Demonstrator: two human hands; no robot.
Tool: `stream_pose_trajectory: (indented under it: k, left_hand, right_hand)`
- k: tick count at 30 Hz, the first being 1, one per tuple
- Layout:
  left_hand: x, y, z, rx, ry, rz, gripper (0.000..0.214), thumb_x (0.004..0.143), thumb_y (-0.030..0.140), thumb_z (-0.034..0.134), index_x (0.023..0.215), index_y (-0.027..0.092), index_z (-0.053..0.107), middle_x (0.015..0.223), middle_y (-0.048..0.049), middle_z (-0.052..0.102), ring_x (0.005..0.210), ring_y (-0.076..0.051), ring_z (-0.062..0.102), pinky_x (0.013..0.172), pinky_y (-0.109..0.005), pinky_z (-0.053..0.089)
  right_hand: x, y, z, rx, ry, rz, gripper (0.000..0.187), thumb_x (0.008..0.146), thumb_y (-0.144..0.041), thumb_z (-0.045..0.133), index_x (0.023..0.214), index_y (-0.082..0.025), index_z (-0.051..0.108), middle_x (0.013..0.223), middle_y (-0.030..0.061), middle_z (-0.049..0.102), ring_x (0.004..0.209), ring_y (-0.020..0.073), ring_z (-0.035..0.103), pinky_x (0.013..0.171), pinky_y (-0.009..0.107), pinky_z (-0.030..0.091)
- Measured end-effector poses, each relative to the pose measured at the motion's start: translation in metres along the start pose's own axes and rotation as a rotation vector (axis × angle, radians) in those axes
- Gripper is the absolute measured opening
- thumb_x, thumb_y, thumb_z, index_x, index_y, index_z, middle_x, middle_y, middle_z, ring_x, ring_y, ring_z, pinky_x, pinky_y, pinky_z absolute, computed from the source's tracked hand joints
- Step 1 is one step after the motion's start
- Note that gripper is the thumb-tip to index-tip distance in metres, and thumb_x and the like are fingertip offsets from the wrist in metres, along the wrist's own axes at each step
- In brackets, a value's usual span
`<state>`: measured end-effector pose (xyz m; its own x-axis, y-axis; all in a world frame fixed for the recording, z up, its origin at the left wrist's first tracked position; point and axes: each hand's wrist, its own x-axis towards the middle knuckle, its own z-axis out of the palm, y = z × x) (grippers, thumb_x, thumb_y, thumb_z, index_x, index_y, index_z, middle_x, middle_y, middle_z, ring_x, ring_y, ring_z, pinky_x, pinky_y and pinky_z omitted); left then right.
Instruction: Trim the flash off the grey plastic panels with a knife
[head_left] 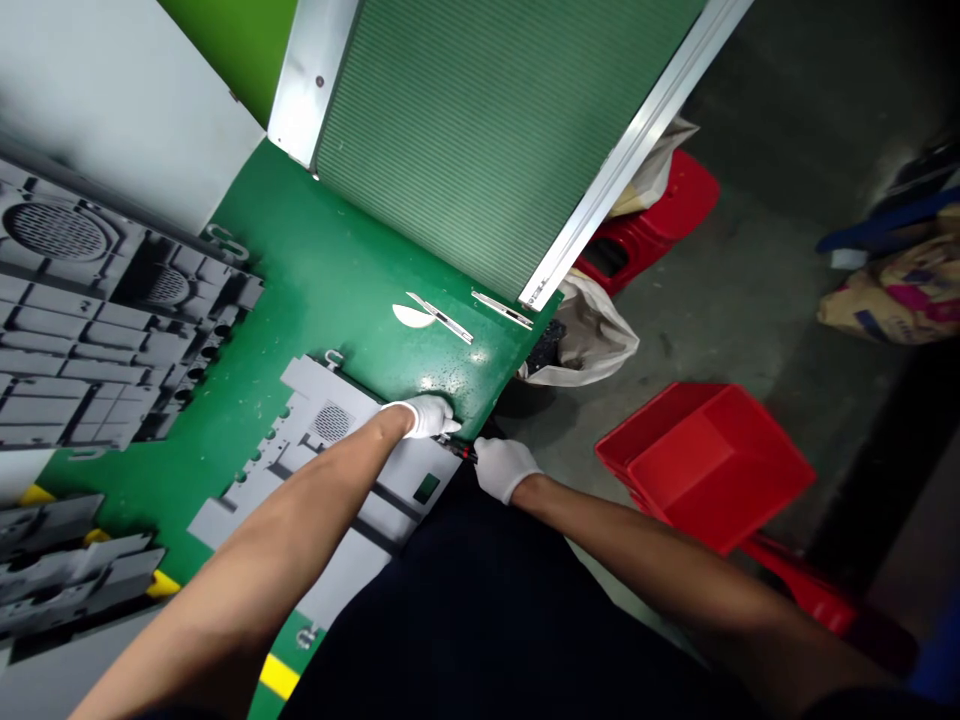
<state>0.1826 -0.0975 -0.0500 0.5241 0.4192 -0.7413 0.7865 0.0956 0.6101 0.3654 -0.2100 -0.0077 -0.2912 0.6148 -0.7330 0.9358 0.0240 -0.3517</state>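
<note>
My left hand, in a white glove, rests curled on the corner of a flat grey plastic panel that lies on the green workbench. My right hand, also in a white glove, is closed round a small red-and-black tool at the panel's edge, right beside my left hand. The tool's tip is hidden between the two hands.
Grey moulded panels lie at the left of the bench. A ribbed green screen in a metal frame lies across the far end. Thin metal strips and a white sliver lie beyond my hands. Red bins stand on the floor at the right.
</note>
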Motion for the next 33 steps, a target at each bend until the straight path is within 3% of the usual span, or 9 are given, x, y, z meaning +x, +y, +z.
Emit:
stream_pose_trajectory:
  k: [5, 9, 12, 16, 18, 21, 24, 29, 33]
  left_hand:
    - [0.008, 0.012, -0.006, 0.102, -0.104, -0.091, 0.047, 0.071, 0.061, 0.074, 0.057, 0.017, 0.067, 0.043, -0.0005, 0.049, 0.044, -0.012, 0.032, 0.052, -0.032, 0.032]
    - [-0.024, 0.012, -0.009, 0.098, -0.094, -0.044, 0.041, 0.084, 0.057, 0.066, 0.078, 0.018, 0.075, 0.068, -0.0035, 0.068, 0.059, -0.015, 0.053, 0.064, -0.029, 0.041]
    - [-0.057, 0.007, 0.002, 0.117, 0.056, 0.186, 0.031, 0.094, 0.047, 0.058, 0.095, 0.022, 0.078, 0.101, -0.0053, 0.076, 0.095, -0.020, 0.065, 0.088, -0.029, 0.044]
    - [-0.084, 0.004, 0.010, 0.107, 0.187, 0.435, 0.028, 0.096, 0.045, 0.060, 0.091, 0.024, 0.078, 0.103, -0.0058, 0.076, 0.119, -0.025, 0.060, 0.107, -0.037, 0.038]
    - [-0.090, 0.005, -0.002, 0.018, 0.327, 0.415, 0.029, 0.095, 0.047, 0.061, 0.092, 0.023, 0.077, 0.105, -0.0072, 0.075, 0.115, -0.025, 0.062, 0.106, -0.038, 0.040]
    - [-0.092, 0.010, -0.038, -0.185, 0.688, 0.160, 0.036, 0.092, 0.052, 0.062, 0.094, 0.018, 0.072, 0.099, -0.0079, 0.072, 0.092, -0.022, 0.064, 0.089, -0.033, 0.050]
    - [-0.079, 0.022, -0.063, -0.286, 0.816, -0.058, 0.038, 0.085, 0.055, 0.066, 0.084, 0.017, 0.067, 0.080, -0.0038, 0.068, 0.073, -0.018, 0.060, 0.069, -0.029, 0.048]
    - [-0.001, 0.073, -0.036, -0.193, 0.416, 0.050, 0.031, 0.077, 0.044, 0.075, 0.075, 0.014, 0.071, 0.073, -0.0069, 0.070, 0.071, -0.020, 0.061, 0.069, -0.031, 0.048]
    - [0.049, 0.112, -0.017, -0.379, 0.317, 0.089, 0.032, 0.083, 0.035, 0.069, 0.105, 0.011, 0.073, 0.093, -0.0100, 0.076, 0.083, -0.022, 0.067, 0.080, -0.031, 0.052]
  right_hand:
    - [-0.002, -0.002, 0.002, -0.027, 0.019, 0.002, 0.023, 0.094, -0.021, 0.046, 0.106, -0.015, 0.064, 0.101, 0.0191, 0.074, 0.092, 0.0318, 0.073, 0.076, 0.039, 0.052]
    - [0.006, 0.003, 0.005, 0.023, -0.011, -0.008, 0.024, 0.092, -0.029, 0.051, 0.103, -0.018, 0.068, 0.099, 0.0162, 0.075, 0.091, 0.0332, 0.073, 0.074, 0.039, 0.051]
    - [0.012, 0.009, 0.006, 0.065, -0.050, 0.005, 0.028, 0.093, -0.036, 0.051, 0.105, -0.020, 0.071, 0.104, 0.0162, 0.076, 0.094, 0.0331, 0.073, 0.076, 0.039, 0.050]
    - [0.013, 0.015, 0.003, 0.071, -0.063, 0.086, 0.031, 0.096, -0.039, 0.049, 0.106, -0.020, 0.071, 0.106, 0.0165, 0.075, 0.096, 0.0318, 0.072, 0.076, 0.037, 0.048]
    - [0.010, 0.015, 0.002, 0.080, -0.003, 0.055, 0.030, 0.097, -0.039, 0.048, 0.107, -0.021, 0.069, 0.108, 0.0143, 0.075, 0.097, 0.0299, 0.071, 0.077, 0.036, 0.047]
    - [0.006, 0.013, 0.005, 0.132, 0.083, 0.036, 0.027, 0.098, -0.039, 0.047, 0.107, -0.022, 0.066, 0.111, 0.0122, 0.073, 0.100, 0.0269, 0.070, 0.079, 0.034, 0.045]
    - [0.006, 0.013, 0.014, 0.218, 0.064, 0.122, 0.028, 0.099, -0.039, 0.044, 0.105, -0.021, 0.065, 0.110, 0.0123, 0.074, 0.099, 0.0255, 0.070, 0.078, 0.033, 0.044]
    - [0.007, 0.016, 0.024, 0.319, 0.023, 0.230, 0.027, 0.098, -0.037, 0.047, 0.105, -0.021, 0.067, 0.109, 0.0114, 0.076, 0.100, 0.0246, 0.071, 0.079, 0.031, 0.044]
    - [0.010, 0.015, 0.017, 0.333, 0.079, 0.233, 0.028, 0.098, -0.037, 0.046, 0.102, -0.021, 0.069, 0.106, 0.0107, 0.077, 0.099, 0.0244, 0.071, 0.078, 0.031, 0.043]
